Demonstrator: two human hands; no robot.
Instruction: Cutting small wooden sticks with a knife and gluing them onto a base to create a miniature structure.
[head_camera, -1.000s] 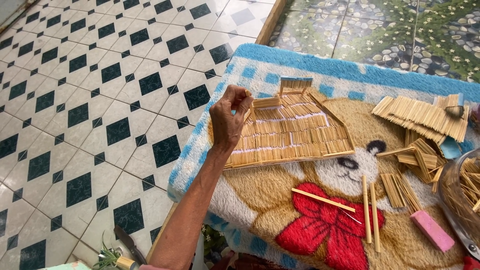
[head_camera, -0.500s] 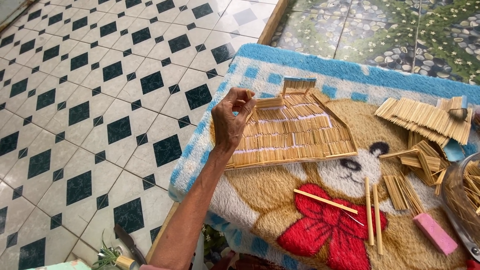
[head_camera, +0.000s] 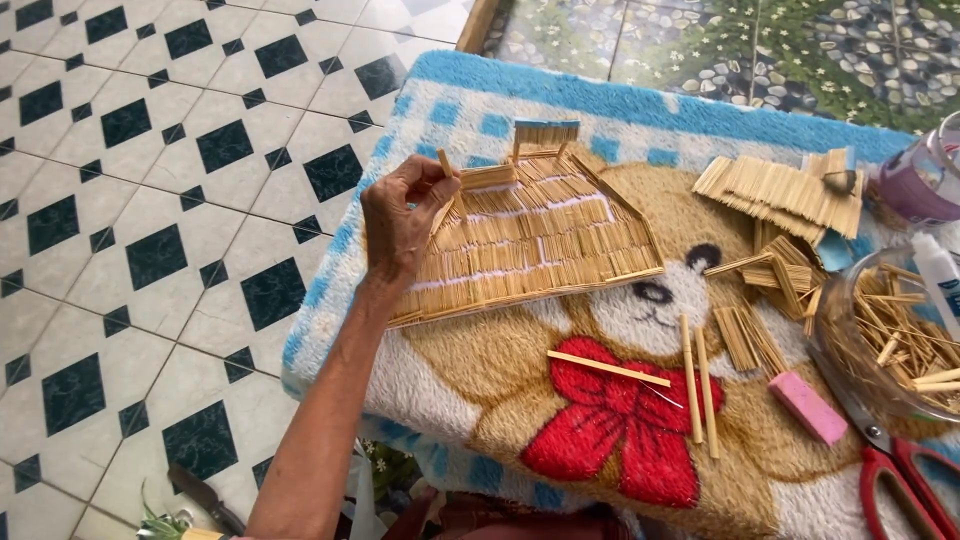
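Tiled floor, table under a bear-print towel (head_camera: 480, 110): left hand (head_camera: 400, 215), fingers curled, pinches a short stick (head_camera: 445, 163) at the left edge of the stick roof (head_camera: 540, 235) lying flat mid-towel; loose sticks (head_camera: 695, 375), pink eraser (head_camera: 807, 406) and red scissors (head_camera: 905, 480) to its right.

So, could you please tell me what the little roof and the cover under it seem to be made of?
Roof: pale, unpainted thin wooden or bamboo sticks in overlapping rows, matte, held by the left hand. Cover: looks like fluffy pile fabric, a towel or blanket, with a bear print.
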